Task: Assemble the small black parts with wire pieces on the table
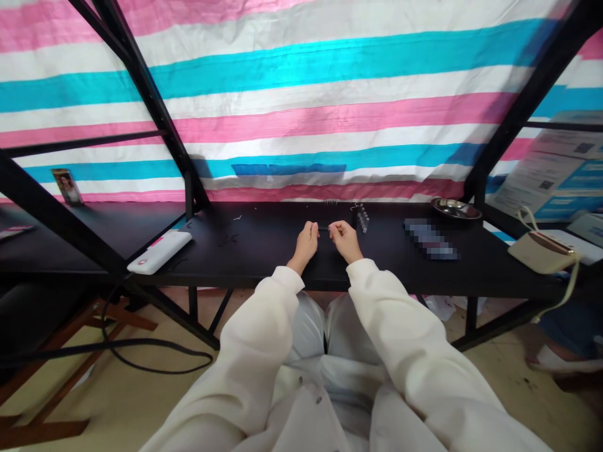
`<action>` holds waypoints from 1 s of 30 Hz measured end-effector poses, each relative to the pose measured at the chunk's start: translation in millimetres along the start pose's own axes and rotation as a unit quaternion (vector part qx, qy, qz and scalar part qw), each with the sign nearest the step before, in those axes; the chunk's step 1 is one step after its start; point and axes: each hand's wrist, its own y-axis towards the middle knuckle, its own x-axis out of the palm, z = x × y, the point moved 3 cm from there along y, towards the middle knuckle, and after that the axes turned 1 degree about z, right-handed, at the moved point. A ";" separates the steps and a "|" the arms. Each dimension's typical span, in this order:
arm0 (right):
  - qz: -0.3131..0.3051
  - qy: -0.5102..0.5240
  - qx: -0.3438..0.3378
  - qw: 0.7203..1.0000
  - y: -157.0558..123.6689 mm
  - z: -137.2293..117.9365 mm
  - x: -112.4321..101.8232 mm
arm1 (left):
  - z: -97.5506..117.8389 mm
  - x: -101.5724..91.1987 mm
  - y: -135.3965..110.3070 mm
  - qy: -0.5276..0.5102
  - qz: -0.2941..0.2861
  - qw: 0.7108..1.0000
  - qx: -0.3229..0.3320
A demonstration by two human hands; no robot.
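Note:
My left hand [307, 242] and my right hand [345, 238] face each other just above the black table [254, 254]. Both have their fingers pinched together. Between them runs a thin dark strand [323, 228], with one end at each pinch; it is too small to name more exactly. Just beyond my right hand lies a cluster of small clear beads or knobs [362, 220] on the table. Several dark coiled bits [330, 202] lie near the back edge, and loose dark scraps [229, 240] are to the left of my hands.
A white box-like device [160, 252] lies at the left by the frame post. On the right are a blurred-out item [431, 240], a shiny metal dish [456, 209] and a beige pouch with a strap [543, 252]. A striped sheet [325, 119] hangs behind the table.

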 end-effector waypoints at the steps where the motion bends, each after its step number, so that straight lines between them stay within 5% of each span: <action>1: 0.001 0.000 0.000 1.000 0.1 0.3 0.0 | -0.2 -0.2 0.2 0.003 0.003 1.000 0.000; 14: 0.012 0.011 0.002 1.000 -0.9 -2.5 -2.1 | 2.3 -8.0 -1.5 0.011 0.047 0.999 -0.003; 24: 0.022 -0.006 -0.002 1.000 1.7 2.5 -3.7 | -3.4 0.3 0.4 -0.067 -0.020 0.997 -0.012; 30: 0.022 -0.012 -0.001 1.000 1.1 0.7 -4.1 | -1.5 -1.2 -1.4 -0.064 -0.014 0.998 -0.020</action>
